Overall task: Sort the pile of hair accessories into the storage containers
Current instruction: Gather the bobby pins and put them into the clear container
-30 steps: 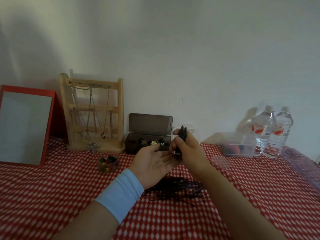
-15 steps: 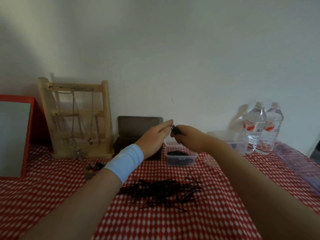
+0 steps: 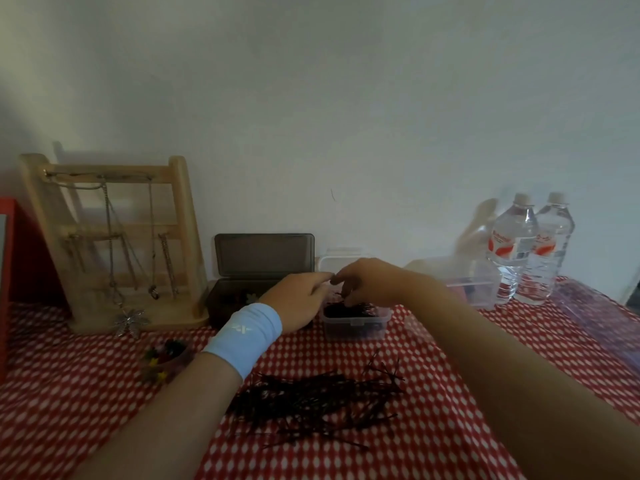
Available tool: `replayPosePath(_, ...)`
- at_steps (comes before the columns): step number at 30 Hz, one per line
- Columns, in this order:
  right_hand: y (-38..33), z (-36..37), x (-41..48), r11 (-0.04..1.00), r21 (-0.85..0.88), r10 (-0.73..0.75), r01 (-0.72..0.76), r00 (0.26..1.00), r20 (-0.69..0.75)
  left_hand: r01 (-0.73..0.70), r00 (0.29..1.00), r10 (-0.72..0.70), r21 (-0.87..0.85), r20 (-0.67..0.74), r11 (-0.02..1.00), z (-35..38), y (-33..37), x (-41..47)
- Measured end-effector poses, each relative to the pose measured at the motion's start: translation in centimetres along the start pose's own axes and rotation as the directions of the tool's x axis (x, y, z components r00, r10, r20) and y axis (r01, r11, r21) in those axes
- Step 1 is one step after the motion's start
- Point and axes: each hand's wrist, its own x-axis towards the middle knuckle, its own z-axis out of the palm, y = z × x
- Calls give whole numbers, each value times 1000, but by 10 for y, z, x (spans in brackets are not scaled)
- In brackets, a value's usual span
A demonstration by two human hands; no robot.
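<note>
A loose pile of black hairpins [image 3: 311, 403] lies on the red checked cloth between my forearms. Behind it stands a small clear container [image 3: 353, 327] that holds more black hairpins. My right hand [image 3: 370, 280] is over this container with its fingertips pointing down into it, pinched on a few hairpins. My left hand [image 3: 298, 299], with a light blue wristband, rests at the container's left side with its fingers stretched toward the right hand and holds nothing.
A dark open box [image 3: 263, 254] with small clips stands left of the container. A wooden necklace stand [image 3: 110, 237] and a red-framed mirror [image 3: 20, 254] are further left. Small coloured clips [image 3: 166, 355] lie near my left wrist. Another clear tub [image 3: 474, 282] and two water bottles [image 3: 512, 247] stand right.
Both hands moved forward from above the pile and dropped onto the clear container. The right hand's bunch of hairpins went from upright in the air down into the container.
</note>
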Motion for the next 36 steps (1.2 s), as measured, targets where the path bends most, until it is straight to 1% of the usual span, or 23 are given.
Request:
replayPosePath(3,10,-11,-9,993,120,1,14,992,-123,-24,997,18,78,73,997,6,1,2)
replayPosePath(5,16,-14,-14,990,143,14,12,984,-178,-45,990,25,142,138,989,12,1,4)
replayPosePath(7,19,-13,-19,996,88,17,-1,983,-183,-113,975,67,219,210,969,18,1,5)
replayPosePath(9,19,-7,-22,1000,4,13,-12,991,-135,-186,959,93,350,267,918,25,0,4)
replayPosePath(10,19,-2,-23,1000,-24,14,-16,995,-102,-197,959,92,396,269,897,26,-1,4)
replayPosePath(12,17,7,-26,998,-60,19,-23,998,-58,-177,971,94,391,222,903,26,0,2)
replayPosePath(15,16,13,-29,998,-48,25,-29,997,-74,-185,981,152,354,120,917,23,5,0)
replayPosePath(16,17,14,-30,999,-23,28,-30,996,-88,-193,980,159,361,124,912,23,7,-1)
replayPosePath(19,25,10,-37,998,38,53,-47,983,-176,-218,962,129,392,241,894,28,11,-1)
replayPosePath(21,29,6,-42,997,-23,70,-77,973,-220,-224,952,97,443,291,868,30,12,-1)
replayPosePath(22,31,5,-45,994,-57,79,-94,972,-220,-212,954,80,459,289,863,30,12,-1)
replayPosePath(24,30,5,-47,989,-76,111,-129,971,-214,-180,964,63,460,259,869,26,11,-1)
replayPosePath(26,27,7,-45,988,-53,131,-146,966,-225,-188,974,99,486,203,854,24,11,-4)
replayPosePath(28,20,10,-41,991,-49,114,-128,970,-216,-187,982,137,521,133,833,23,12,-5)
replayPosePath(29,17,12,-39,992,-54,103,-116,975,-198,-176,984,134,519,118,836,23,12,-6)
replayPosePath(30,14,14,-37,993,-57,95,-106,980,-177,-168,985,118,506,130,846,23,11,-5)
replayPosePath(32,13,15,-35,995,-34,92,-98,983,-158,-180,974,82,498,213,848,23,10,-5)
replayPosePath(34,16,12,-37,994,39,107,-101,972,-208,-203,960,64,518,274,831,26,10,-5)
replayPosePath(36,21,6,-42,991,77,122,-105,957,-264,-206,959,62,534,275,820,29,13,-6)
